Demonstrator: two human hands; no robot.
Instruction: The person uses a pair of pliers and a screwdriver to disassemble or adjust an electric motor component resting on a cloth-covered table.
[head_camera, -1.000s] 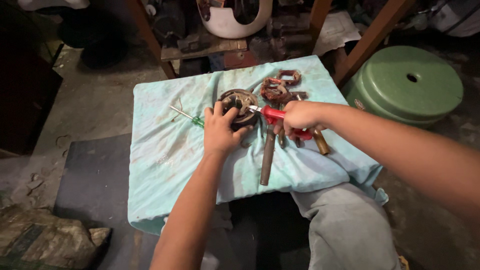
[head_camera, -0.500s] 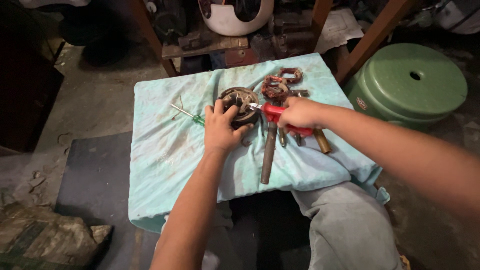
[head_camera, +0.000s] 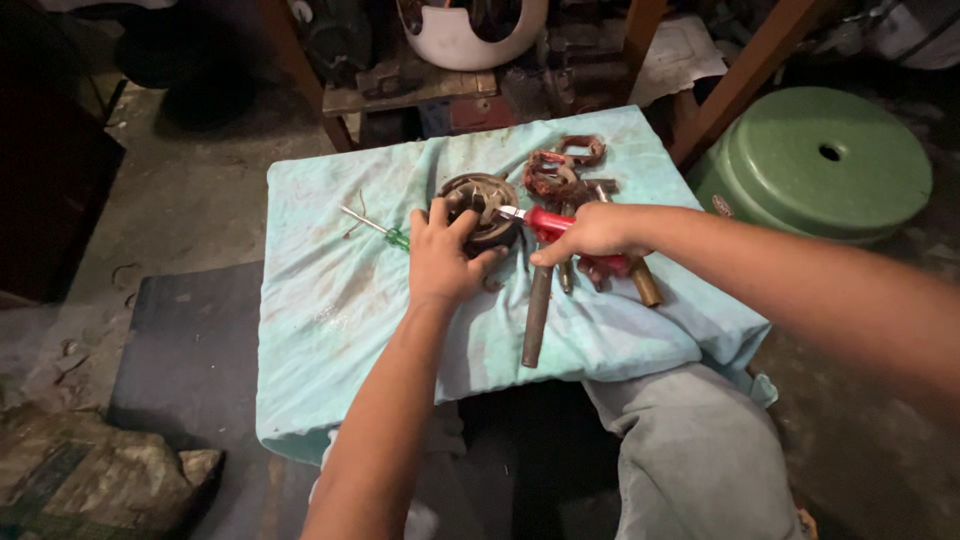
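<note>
- Surface (head_camera: 330, 300): small stand draped in a stained pale turquoise cloth, set on a concrete floor.
- Left hand (head_camera: 443, 258): fingers curled around the near rim of a round, rusty dark metal wheel-shaped part (head_camera: 482, 203), gripping it; the part lies flat near the middle of the cloth.
- Right hand (head_camera: 590, 235): clenched around the red plastic handle of a screwdriver (head_camera: 548, 222); its metal tip rests on the top face of the round part.
- Just left of the left hand: a thin screwdriver with a small green handle (head_camera: 380, 228), lying flat on the cloth.
- Right of the round part: a cluster of rusty reddish metal rings and brackets (head_camera: 555, 172), touching one another.
- Under the right hand: a long dark metal rod (head_camera: 536, 318) pointing toward the person, and a short brass-coloured rod (head_camera: 645, 283) beside it.
- Containers: a round green metal lid-like drum (head_camera: 820, 160) stands on the floor, right of the surface; contents not visible.
- A white rounded shell (head_camera: 470, 30) sits on the wooden bench behind.
- No readable labels or packages.
</note>
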